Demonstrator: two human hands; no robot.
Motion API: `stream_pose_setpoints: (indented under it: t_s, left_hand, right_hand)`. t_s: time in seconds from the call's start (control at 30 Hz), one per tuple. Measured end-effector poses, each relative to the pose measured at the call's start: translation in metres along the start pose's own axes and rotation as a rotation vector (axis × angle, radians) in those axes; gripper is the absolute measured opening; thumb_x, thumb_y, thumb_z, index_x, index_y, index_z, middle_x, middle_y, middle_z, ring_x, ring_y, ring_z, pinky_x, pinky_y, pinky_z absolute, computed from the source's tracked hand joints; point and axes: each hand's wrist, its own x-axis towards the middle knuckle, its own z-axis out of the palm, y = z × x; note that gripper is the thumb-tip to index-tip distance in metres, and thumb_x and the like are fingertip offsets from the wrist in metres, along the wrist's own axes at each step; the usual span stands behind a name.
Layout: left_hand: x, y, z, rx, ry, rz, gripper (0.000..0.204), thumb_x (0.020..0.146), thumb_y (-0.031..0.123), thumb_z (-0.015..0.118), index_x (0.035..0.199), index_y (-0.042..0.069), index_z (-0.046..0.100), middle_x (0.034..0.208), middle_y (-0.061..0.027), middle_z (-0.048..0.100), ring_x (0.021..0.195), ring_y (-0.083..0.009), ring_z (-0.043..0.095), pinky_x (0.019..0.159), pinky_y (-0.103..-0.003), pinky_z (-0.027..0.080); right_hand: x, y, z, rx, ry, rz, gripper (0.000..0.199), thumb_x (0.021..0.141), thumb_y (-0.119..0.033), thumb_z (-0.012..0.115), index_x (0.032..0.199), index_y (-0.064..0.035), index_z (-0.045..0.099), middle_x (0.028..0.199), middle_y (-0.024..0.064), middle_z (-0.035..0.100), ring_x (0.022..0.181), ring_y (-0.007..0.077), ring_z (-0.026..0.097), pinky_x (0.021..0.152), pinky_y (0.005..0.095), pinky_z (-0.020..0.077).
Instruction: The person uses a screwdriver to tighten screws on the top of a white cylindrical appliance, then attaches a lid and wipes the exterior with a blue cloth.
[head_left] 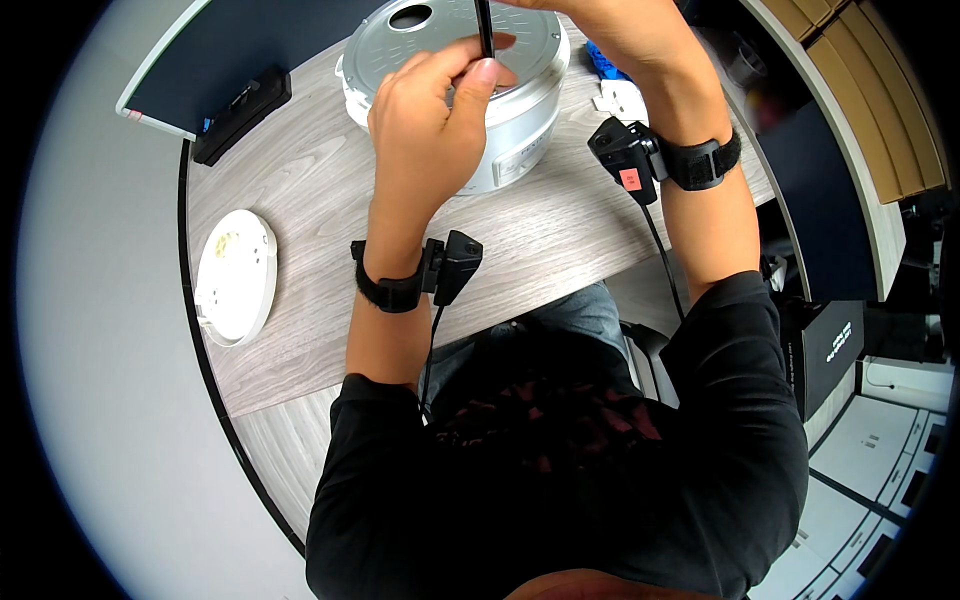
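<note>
A round silver-grey appliance (530, 125), its flat grey metal face (375, 40) up, stands at the far side of the desk. That face has one round hole and several small marks. Over it, my left hand (430, 125) pinches a thin upright black rod (485, 30) between thumb and forefinger. The rod looks like a screwdriver shaft; its upper end runs out of view. My right hand (560, 6) is at the top edge above the appliance, mostly cut off, so its fingers and anything in them are hidden.
A white round cover (237, 280) lies at the desk's left. Behind it are a black case (243, 115) and a dark panel. Blue and white pieces (622, 98) lie right of the appliance. Cardboard boxes (875, 100) fill a shelf at right. Cables hang from both wrist-worn devices (458, 265).
</note>
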Motion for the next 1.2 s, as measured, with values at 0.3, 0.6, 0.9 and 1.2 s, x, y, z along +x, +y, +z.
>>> stream_pose_setpoints:
  t_s: [0.3,0.6,0.9,1.2]
  left_hand:
    - [-0.001,0.0,0.006,-0.021,0.094,-0.067,0.012,0.09,0.016,0.071,0.088,0.005,0.074,0.075,-0.0041,0.073,0.067,-0.0167,0.066,0.064,-0.03,0.05]
    - [0.0,0.005,0.005,0.075,0.05,-0.002,0.015,0.094,0.018,0.066,0.089,0.009,0.076,0.072,0.0015,0.073,0.066,-0.0169,0.062,0.062,-0.031,0.048]
    - [-0.001,0.006,0.001,0.059,0.004,-0.04,0.018,0.097,0.018,0.062,0.091,0.009,0.076,0.076,-0.0001,0.074,0.07,-0.0183,0.064,0.065,-0.034,0.05]
    - [-0.001,0.005,-0.003,0.019,-0.04,-0.046,0.019,0.098,0.018,0.06,0.094,0.008,0.075,0.08,-0.0029,0.075,0.076,-0.0208,0.068,0.068,-0.034,0.051]
  right_hand:
    - [-0.006,-0.017,0.018,-0.107,0.06,-0.012,0.041,0.086,-0.015,0.08,0.118,0.0012,0.058,0.098,0.0068,0.069,0.09,0.0102,0.064,0.08,0.025,0.0541]
    - [-0.005,-0.008,0.002,-0.309,0.113,-0.129,0.043,0.085,-0.012,0.08,0.121,0.002,0.06,0.099,0.0042,0.067,0.086,0.0086,0.062,0.075,0.0212,0.0518]
    - [-0.007,-0.018,0.015,0.033,0.09,0.054,0.037,0.088,-0.009,0.077,0.12,0.0023,0.062,0.104,0.006,0.068,0.09,0.0107,0.065,0.083,0.0255,0.0549]
    - [-0.003,-0.002,0.009,-0.059,0.058,-0.11,0.029,0.085,-0.004,0.079,0.111,0.0006,0.067,0.097,0.0033,0.07,0.086,0.0097,0.066,0.08,0.0252,0.0556]
